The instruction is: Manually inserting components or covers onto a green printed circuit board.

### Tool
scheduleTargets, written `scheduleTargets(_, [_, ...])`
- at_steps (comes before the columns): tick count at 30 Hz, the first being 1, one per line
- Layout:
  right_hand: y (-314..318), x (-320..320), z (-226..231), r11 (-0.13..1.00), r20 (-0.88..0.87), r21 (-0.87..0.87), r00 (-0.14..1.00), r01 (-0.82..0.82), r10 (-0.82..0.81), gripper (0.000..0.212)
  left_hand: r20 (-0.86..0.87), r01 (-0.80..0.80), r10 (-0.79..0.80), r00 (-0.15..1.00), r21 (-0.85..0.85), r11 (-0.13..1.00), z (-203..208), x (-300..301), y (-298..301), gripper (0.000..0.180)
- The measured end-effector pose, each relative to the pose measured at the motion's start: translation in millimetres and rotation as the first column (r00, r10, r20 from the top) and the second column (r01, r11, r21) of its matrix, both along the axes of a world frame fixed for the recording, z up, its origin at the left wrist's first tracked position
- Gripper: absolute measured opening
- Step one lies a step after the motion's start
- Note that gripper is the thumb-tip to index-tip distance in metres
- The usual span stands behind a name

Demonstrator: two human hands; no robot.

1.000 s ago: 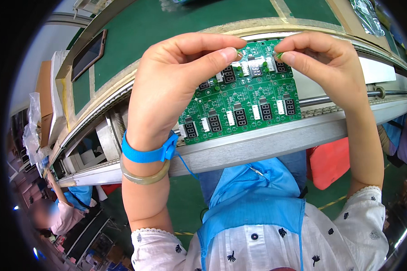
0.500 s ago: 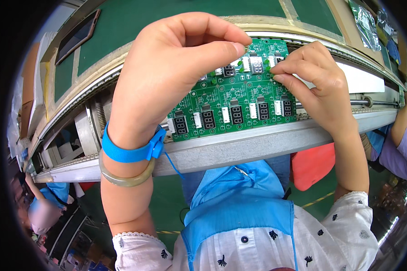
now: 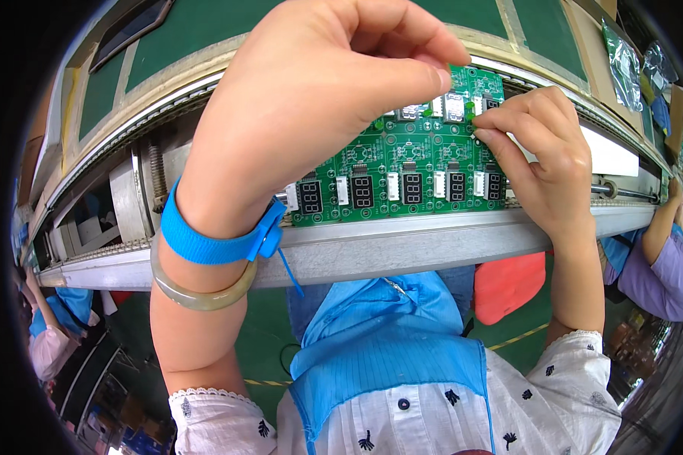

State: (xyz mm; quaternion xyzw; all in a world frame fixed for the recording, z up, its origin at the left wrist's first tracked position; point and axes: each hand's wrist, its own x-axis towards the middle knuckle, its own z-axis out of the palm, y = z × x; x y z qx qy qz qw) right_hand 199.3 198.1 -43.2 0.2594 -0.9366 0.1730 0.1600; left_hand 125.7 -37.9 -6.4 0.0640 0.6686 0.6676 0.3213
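Bare hands above a populated circuit board panel (image 3: 425, 152). The green panel is lying flat between the conveyor's far rail (image 3: 176, 86) and near rail (image 3: 387, 239), its near edge running along the latter. In its near row, five seven-segment displays (image 3: 411, 189) are standing beside white pin connectors (image 3: 392, 186); in the far row, small green components (image 3: 469, 106) are rising among similar parts.

My left hand (image 3: 303, 98) is hanging over the panel's far left corner and hiding it; thumb and forefinger are nearly meeting, a narrow grip above the far edge. Whether it is holding anything, I cannot tell. My right hand (image 3: 542, 152) is reaching over the panel's right edge, thumb and forefinger almost together at the far row's last connector. A pale speck is showing at the thumb tip; I cannot tell whether I am pinching a loose part or only covering the board. A blue wrist strap (image 3: 212, 235) is encircling my left wrist, above a bangle (image 3: 205, 297).

Handling, as I am judging it: the panel is probably light and stiff, smooth-faced, and fragile under bending. Its bare outer edges are offering the safest hold, one grip at each end; the green components are likely leaning easily on thin leads, so they are calling for a light pinch around the body.
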Motion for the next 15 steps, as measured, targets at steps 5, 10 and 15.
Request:
scheduleTargets(5, [-2.1, 0.4, 1.6, 1.000, 0.021, 0.001, 1.000, 0.015, -0.015, 0.012, -0.025, -0.003, 0.002, 1.000, -0.023, 1.000, 1.0, 0.6, -0.1, 0.018])
scheduleTargets(10, [-0.8, 0.4, -0.1, 1.000, 0.027, -0.021, 1.000, 0.017, -0.017, 0.011, -0.033, -0.002, 0.000, 0.999, -0.062, 0.998, 4.2, 0.2, 2.7, 0.017])
scheduleTargets(15, [-0.4, 0.3, -1.8, 0.999, 0.028, -0.037, 1.000, 0.016, -0.015, 0.012, -0.037, 0.001, -0.004, 0.999, -0.080, 0.997, 4.0, -0.4, 3.5, 0.017])
